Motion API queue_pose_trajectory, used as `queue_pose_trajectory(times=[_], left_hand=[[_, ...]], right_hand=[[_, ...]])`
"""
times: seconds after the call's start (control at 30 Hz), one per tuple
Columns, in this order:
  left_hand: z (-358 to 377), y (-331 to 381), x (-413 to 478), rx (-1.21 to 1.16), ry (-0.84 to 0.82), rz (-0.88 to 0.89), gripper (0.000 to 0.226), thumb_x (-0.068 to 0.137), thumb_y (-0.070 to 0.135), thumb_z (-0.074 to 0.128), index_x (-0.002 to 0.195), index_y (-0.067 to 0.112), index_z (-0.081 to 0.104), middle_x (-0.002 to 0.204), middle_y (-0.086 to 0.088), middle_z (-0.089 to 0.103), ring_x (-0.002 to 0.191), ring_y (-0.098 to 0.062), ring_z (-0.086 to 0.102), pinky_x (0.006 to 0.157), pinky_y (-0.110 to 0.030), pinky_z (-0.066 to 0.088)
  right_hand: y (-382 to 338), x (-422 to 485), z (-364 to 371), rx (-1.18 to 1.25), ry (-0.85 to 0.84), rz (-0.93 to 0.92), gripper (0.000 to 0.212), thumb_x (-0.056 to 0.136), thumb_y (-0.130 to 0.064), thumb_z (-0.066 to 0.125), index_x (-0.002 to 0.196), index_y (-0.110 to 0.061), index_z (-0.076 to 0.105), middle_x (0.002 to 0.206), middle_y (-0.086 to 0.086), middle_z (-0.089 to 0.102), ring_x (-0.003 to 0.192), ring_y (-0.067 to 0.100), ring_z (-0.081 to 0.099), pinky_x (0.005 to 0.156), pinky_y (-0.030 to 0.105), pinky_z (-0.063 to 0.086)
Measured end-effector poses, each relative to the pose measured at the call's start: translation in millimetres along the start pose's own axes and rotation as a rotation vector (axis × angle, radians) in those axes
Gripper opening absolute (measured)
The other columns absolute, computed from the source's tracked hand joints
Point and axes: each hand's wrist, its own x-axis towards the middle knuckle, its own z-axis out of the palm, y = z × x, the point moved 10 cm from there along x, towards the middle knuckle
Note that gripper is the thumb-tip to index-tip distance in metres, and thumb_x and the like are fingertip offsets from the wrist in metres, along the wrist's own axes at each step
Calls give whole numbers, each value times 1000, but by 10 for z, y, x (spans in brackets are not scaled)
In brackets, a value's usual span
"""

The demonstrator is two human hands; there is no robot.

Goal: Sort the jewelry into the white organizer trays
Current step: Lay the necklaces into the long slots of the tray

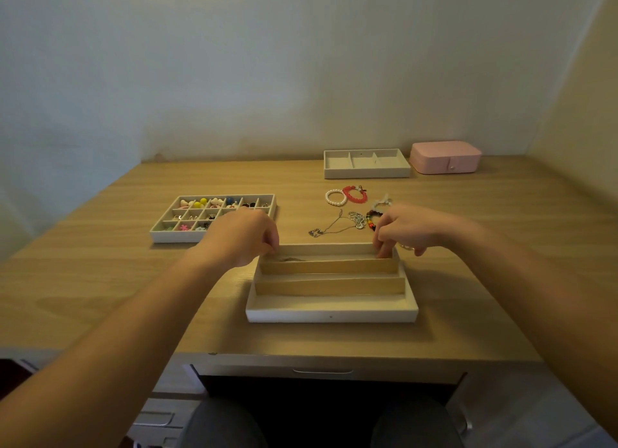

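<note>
A thin chain (291, 259) is being laid in the far slot of the front tray (331, 313), pinched narrowly by the left hand (244, 236), the grip of the right hand (414, 230) untellable; gentle release is needed next.

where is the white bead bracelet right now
In the head view the white bead bracelet lies on the desk, right of centre, just left of the red bracelet and in front of the far three-compartment tray.
</note>
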Motion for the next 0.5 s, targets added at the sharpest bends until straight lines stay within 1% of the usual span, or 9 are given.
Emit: queue_pose_trajectory(times=[0.07, 0.17, 0.23, 0.33, 0.4, 0.43, 0.5], left_hand=[[7, 15, -9, 24, 0, 14, 13, 84, 21, 76, 84, 35, 76, 83, 16, 70, 80, -8, 63, 76, -38, 59], [25, 50, -2, 19, -11, 41, 14, 84, 17, 76, 85, 32, 77, 83, 14, 70, 79, -8, 63, 76, -37, 59], [26, 59, 0, 22, -25, 38, 14, 83, 18, 76, 87, 32, 76, 84, 15, 69, 80, -10, 63, 77, -37, 59], [2, 67, -6, -2, 7, 40, 15, 88, 23, 74, 99, 32, 75, 92, 13, 71, 85, -11, 63, 79, -37, 58], [-34, 54, -12, -94, 64, 42, 15, 93, 23, 67, 103, 31, 76, 96, 12, 72, 88, -9, 64, 81, -36, 57], [-23, 35, -15, -168, 63, 35, 16, 96, 22, 64, 103, 31, 76, 96, 12, 72, 89, -8, 64, 81, -36, 56], [48, 2, -21, -271, 8, 12, 18, 98, 19, 59, 99, 31, 73, 97, 12, 72, 91, -8, 64, 81, -32, 54]], right_hand=[[2, 6, 0, -4, -2, 4, 22, 100, -18, 50, 102, -17, 72, 91, -7, 79, 87, 14, 66, 64, 32, 53], [-9, 5, 5, -9, -10, 15, 25, 100, -18, 48, 100, -16, 73, 88, -7, 79, 94, 17, 68, 72, 36, 58], [-19, 2, 1, -17, -7, 24, 26, 100, -18, 47, 100, -15, 73, 88, -6, 79, 94, 18, 68, 77, 39, 59], [-37, 0, 1, -28, -3, 28, 25, 100, -18, 48, 99, -16, 73, 88, -5, 79, 88, 15, 67, 78, 40, 59], [-37, 5, 1, -25, -2, 32, 25, 100, -18, 48, 99, -16, 73, 88, -5, 79, 89, 15, 68, 77, 40, 60], [-32, 5, 2, -19, -1, 35, 26, 101, -18, 47, 99, -16, 73, 88, -5, 79, 90, 15, 68, 76, 39, 60], [-22, 7, 1, -7, 0, 43, 27, 101, -18, 46, 99, -16, 73, 87, -5, 79, 94, 16, 69, 76, 39, 60]])
